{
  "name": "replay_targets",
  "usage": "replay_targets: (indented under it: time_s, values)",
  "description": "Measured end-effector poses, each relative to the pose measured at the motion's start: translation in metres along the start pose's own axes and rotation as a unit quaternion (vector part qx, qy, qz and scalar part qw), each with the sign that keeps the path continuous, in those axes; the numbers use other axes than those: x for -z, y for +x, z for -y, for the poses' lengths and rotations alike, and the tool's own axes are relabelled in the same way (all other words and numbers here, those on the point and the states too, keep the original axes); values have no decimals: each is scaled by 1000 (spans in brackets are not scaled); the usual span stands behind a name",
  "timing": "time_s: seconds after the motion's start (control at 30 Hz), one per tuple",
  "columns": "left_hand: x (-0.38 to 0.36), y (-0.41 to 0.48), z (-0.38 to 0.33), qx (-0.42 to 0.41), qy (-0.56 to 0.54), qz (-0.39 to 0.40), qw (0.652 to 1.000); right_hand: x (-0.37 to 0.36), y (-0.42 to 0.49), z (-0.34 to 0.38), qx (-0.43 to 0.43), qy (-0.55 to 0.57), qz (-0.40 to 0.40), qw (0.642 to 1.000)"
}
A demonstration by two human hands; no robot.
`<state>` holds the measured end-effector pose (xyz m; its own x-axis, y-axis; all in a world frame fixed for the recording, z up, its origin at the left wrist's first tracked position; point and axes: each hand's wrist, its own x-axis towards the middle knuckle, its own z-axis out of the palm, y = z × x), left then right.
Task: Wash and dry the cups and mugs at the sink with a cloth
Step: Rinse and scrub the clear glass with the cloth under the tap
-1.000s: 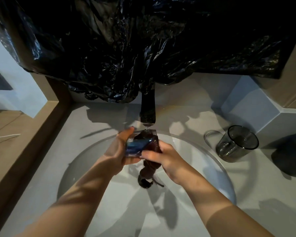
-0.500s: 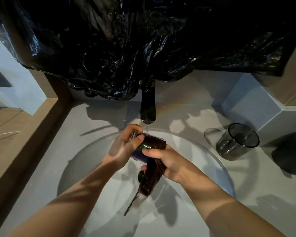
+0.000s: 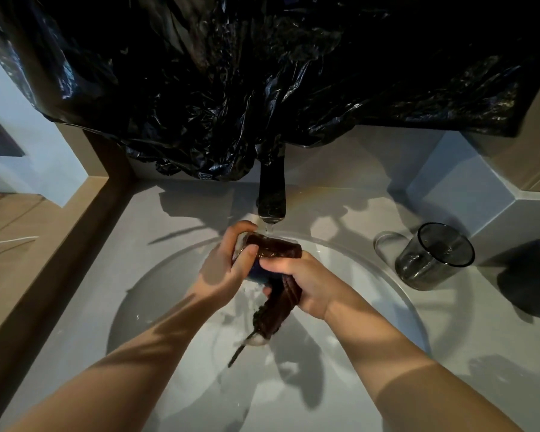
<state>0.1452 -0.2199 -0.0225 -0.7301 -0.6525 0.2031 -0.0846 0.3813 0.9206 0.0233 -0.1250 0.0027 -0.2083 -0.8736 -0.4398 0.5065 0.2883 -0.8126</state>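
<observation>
1. The cup (image 3: pixel 255 272), small and bluish where it shows, is held over the sink (image 3: pixel 368 275), just below and in front of the tap (image 3: pixel 272 194). It sits between the two hands, mostly hidden by fingers and cloth.
2. The left hand (image 3: pixel 228 269) grips the cup, with fingers curled over its far side and the thumb pressed on the near side.
3. The right hand (image 3: pixel 309 283) holds a wet, dark brown cloth (image 3: pixel 279 248). One end is draped over the right-hand part of the cup. The rest hangs from the palm into the bowl and ends in a dripping tail.
4. The cup seems to lie on its side, with its long axis running left to right between the hands. I cannot tell which end is the mouth. Both hands touch it, and the left one appears to carry it, so the right hand is likely the one free to rub.
5. A thin stream of water (image 3: pixel 269 228) falls from the tap onto the cloth-covered top. This looks like the washing step, with drying not yet begun.
6. On the worktop (image 3: pixel 496 353) right of the sink, a smoked glass mug (image 3: pixel 434 260) stands upright near the rim. A dark mug (image 3: pixel 530 275) stands farther right, cut off by the frame edge. Whether either has been washed cannot be told.
7. A black plastic sheet (image 3: pixel 262 73) hangs across the wall above the tap.
</observation>
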Motion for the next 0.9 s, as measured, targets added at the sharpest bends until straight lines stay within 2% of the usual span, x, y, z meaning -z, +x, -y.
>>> replay_targets:
  time_s: [0.07, 0.13, 0.17, 0.2, 0.27, 0.3, 0.37, 0.4, 0.43, 0.47, 0.5, 0.53, 0.6, 0.63, 0.67, 0.73, 0.8, 0.83, 0.87, 0.9]
  values:
    - [3, 1, -6, 115, -87, 62, 988, 3, -2, 0, 56, -156, -17, 986]
    - [3, 5, -14, 289, -179, 104, 935, 3, -4, -2, 112, -325, -10, 939]
    - [0, 8, -14, 348, -187, 90, 914, 4, -3, -7, 128, -354, -9, 927]
    - [-6, 11, -13, 377, -173, 55, 908, 3, -3, -9, 134, -341, -11, 931]
    - [-14, 11, -14, 344, -112, -27, 932, 0, -5, -10, 106, -226, -19, 968]
    - [-16, 8, -13, 275, -72, -55, 957, 0, -5, -8, 71, -136, -19, 988]
    - [-13, 2, -4, 90, 31, -46, 994, 2, -5, -5, 4, 22, -13, 1000]
    - [-10, 2, 1, 28, 60, -30, 997, 4, -5, -3, -4, 53, -9, 999]
    - [-9, 3, 4, 5, 68, -15, 998, 5, -4, -3, 2, 52, -10, 999]
    - [-8, 6, 3, 22, 50, 3, 998, 6, -5, -2, 17, 26, -17, 999]
    - [-7, 8, 0, 86, 6, 28, 996, 8, -4, -2, 46, -31, -29, 998]
    - [-5, 11, -5, 180, -72, 60, 979, 8, -6, -1, 80, -118, -39, 989]
    - [-4, 18, -12, 347, -211, 112, 907, 7, -8, 0, 121, -305, -41, 944]
    - [-7, 20, -14, 390, -223, 104, 887, 7, -7, -1, 122, -343, -41, 930]
    - [-11, 22, -15, 407, -206, 76, 886, 6, -7, -2, 114, -337, -46, 934]
    - [-18, 18, -16, 356, -128, 5, 926, 5, -5, -2, 72, -218, -55, 972]
    - [-20, 10, -8, 187, -23, -38, 981, 6, -5, -1, -3, -27, -32, 999]
    - [-17, 6, -4, 104, 10, -33, 994, 8, -5, -1, -21, 34, -19, 999]
    - [-15, 5, 0, 60, 27, -18, 998, 9, -6, -1, -21, 52, -14, 998]
    - [-13, 5, 2, 67, 21, 3, 998, 9, -6, -3, -5, 36, -22, 999]
